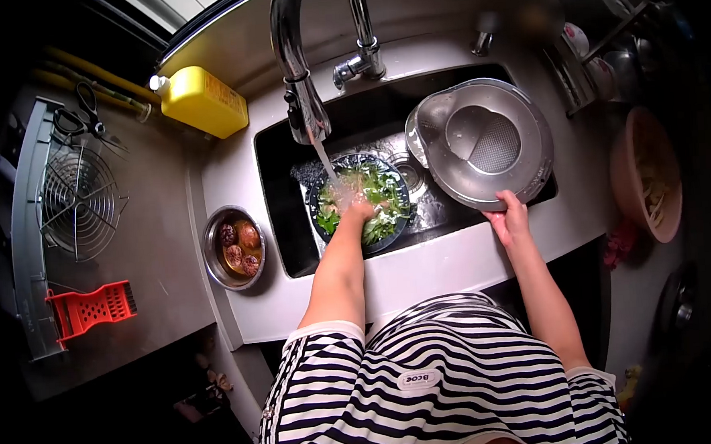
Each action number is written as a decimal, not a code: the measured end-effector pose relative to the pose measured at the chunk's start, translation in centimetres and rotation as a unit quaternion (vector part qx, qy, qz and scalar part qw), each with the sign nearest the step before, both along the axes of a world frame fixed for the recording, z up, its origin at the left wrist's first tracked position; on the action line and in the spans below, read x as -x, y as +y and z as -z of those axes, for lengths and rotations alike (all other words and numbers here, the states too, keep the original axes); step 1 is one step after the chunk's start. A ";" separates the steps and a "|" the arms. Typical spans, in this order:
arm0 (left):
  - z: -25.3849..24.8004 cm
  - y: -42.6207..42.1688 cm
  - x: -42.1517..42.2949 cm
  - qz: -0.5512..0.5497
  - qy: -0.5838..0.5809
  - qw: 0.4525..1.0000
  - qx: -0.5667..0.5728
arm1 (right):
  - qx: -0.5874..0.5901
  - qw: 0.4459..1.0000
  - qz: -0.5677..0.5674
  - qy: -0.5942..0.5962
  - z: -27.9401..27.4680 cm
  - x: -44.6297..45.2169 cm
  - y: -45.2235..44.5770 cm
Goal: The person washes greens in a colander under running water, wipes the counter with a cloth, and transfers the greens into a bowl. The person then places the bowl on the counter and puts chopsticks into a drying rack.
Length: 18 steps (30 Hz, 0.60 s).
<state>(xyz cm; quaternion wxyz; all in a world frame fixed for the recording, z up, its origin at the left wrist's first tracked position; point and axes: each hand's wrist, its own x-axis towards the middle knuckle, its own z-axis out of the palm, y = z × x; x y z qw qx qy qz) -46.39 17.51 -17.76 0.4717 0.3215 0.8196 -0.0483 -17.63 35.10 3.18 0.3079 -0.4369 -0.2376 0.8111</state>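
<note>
My left hand [360, 209] is down among leafy greens [383, 190] in a dark round bowl [406, 221] in the sink. Its fingers are hidden by water and leaves, so I cannot tell how they are bent. Water runs from the faucet [308, 116] into this bowl. With my right hand [511, 216] I grip the near rim of a metal basin [536, 172], thumb and fingers closed on the edge. The basin is tilted over the right part of the sink, and a perforated patch shows in its bottom.
A small metal bowl [261, 241] holding several round brown pieces stands left of the sink [270, 194]. Farther left are a yellow jug [204, 103], scissors [85, 115], a wire rack [81, 200] and a red grater [95, 310]. A pink bowl [628, 167] sits at the right.
</note>
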 end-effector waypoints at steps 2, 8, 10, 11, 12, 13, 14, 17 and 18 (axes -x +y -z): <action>-5.0 -0.5 -1.9 -0.064 0.082 0.994 -0.043 | -0.005 1.000 -0.010 -0.002 -0.3 0.2 0.1; -9.5 -2.0 5.3 -0.168 -0.083 0.965 -0.182 | -0.001 1.000 -0.007 0.030 -0.3 0.4 0.1; -17.0 -1.3 5.4 -0.272 -0.075 0.940 -0.189 | -0.001 1.000 -0.009 0.024 -0.2 0.8 0.3; -17.5 -1.0 7.0 -0.267 -0.076 0.936 -0.215 | 0.001 1.000 -0.010 0.015 0.0 1.0 0.5; -17.8 -0.2 8.9 -0.262 -0.079 0.931 -0.241 | 0.002 1.000 -0.012 0.005 0.2 1.1 0.6; -17.8 0.7 10.3 -0.297 -0.070 0.902 -0.305 | 0.003 1.000 -0.005 0.005 0.2 1.3 0.7; -17.6 1.5 11.4 -0.332 -0.062 0.866 -0.368 | 0.004 1.000 0.001 0.004 0.3 1.5 0.7; -23.1 5.7 10.4 -0.418 -0.129 0.771 -0.463 | 0.021 1.000 0.005 0.009 1.0 2.1 1.1; -23.1 6.6 11.6 -0.391 -0.214 0.761 -0.471 | 0.028 1.000 0.006 0.010 1.3 2.2 1.3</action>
